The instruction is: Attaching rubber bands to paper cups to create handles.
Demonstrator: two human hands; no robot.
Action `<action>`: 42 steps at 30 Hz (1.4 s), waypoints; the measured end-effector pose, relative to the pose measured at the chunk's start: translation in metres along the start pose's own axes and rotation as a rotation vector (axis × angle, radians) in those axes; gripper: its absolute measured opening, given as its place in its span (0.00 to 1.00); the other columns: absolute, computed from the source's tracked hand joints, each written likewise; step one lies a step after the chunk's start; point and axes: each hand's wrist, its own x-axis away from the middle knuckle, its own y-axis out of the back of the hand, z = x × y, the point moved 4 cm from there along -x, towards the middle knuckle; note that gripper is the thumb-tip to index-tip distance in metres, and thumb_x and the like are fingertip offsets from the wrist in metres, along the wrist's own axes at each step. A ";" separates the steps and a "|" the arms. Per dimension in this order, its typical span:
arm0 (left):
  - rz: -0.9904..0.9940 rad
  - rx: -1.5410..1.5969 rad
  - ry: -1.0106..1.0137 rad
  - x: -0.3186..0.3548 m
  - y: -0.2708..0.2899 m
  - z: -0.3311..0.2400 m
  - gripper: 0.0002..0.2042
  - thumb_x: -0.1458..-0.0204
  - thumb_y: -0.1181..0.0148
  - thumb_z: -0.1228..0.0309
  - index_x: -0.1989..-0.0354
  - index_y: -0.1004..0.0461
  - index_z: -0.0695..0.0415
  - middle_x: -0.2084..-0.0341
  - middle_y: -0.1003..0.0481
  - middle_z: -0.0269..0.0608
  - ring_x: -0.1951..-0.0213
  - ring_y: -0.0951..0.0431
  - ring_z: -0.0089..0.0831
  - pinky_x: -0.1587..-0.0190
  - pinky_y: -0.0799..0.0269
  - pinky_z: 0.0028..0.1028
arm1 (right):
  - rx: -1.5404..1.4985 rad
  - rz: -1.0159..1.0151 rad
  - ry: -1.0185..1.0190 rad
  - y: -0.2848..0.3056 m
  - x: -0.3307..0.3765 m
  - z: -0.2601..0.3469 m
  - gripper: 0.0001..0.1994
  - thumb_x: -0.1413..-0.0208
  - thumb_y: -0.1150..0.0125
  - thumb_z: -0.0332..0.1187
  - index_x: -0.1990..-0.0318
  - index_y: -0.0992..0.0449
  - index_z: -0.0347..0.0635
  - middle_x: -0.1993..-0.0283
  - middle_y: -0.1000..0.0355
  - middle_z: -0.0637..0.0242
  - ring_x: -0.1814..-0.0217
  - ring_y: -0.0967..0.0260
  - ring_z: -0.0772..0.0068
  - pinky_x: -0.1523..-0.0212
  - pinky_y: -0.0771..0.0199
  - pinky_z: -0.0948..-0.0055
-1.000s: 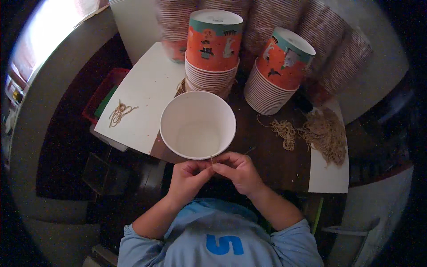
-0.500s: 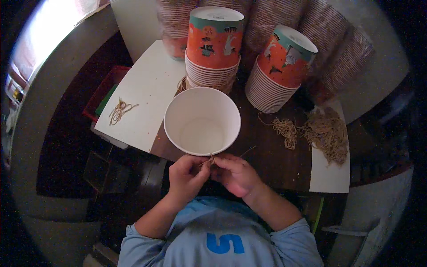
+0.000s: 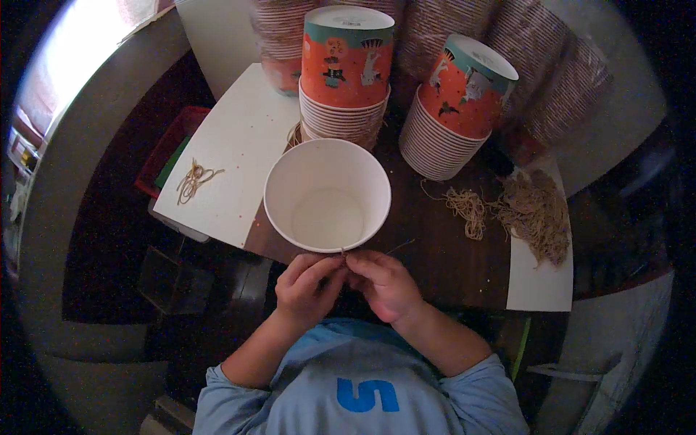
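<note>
A white paper bucket (image 3: 327, 194) stands open-side up on the dark table, its near rim right at my fingers. My left hand (image 3: 307, 287) and my right hand (image 3: 382, 283) meet at that rim, fingertips pinched together on a thin piece of string (image 3: 344, 254) at the rim's edge. A thin needle-like piece (image 3: 399, 246) sticks out to the right of my right hand's fingers. What the string is fixed to is too small to tell.
Two upside-down stacks of orange printed buckets (image 3: 346, 72) (image 3: 458, 105) stand behind the white one. A heap of tan strings (image 3: 533, 214) lies at right, partly on a white sheet (image 3: 540, 283). Another white sheet (image 3: 232, 152) at left bears a small string bundle (image 3: 194, 178). Red box (image 3: 168, 152) beyond.
My two hands have stayed at the bucket's near rim, with the fingers shifting slightly as they work the string. The bucket sits in about the same place.
</note>
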 end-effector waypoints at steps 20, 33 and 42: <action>0.147 0.313 0.479 0.006 -0.001 0.011 0.04 0.56 0.38 0.78 0.70 0.25 0.61 0.76 0.25 0.37 0.75 0.27 0.19 0.74 0.33 0.17 | 0.017 0.018 0.007 0.000 -0.010 0.002 0.08 0.48 0.45 0.32 0.61 0.25 0.42 0.61 0.27 0.67 0.59 0.31 0.74 0.58 0.33 0.74; 0.099 0.534 0.707 0.006 0.005 0.017 0.03 0.52 0.41 0.78 0.70 0.25 0.65 0.75 0.24 0.37 0.72 0.27 0.18 0.68 0.30 0.19 | 0.479 -0.076 0.208 0.015 -0.014 0.012 0.08 0.47 0.45 0.30 0.60 0.27 0.38 0.64 0.27 0.65 0.63 0.29 0.75 0.62 0.28 0.75; 0.227 1.059 1.125 0.025 -0.005 0.022 0.08 0.49 0.43 0.70 0.65 0.25 0.62 0.74 0.24 0.37 0.75 0.29 0.18 0.72 0.35 0.17 | 0.927 -0.226 0.663 0.005 -0.005 0.030 0.05 0.47 0.44 0.28 0.66 0.27 0.36 0.68 0.28 0.63 0.65 0.32 0.73 0.63 0.32 0.74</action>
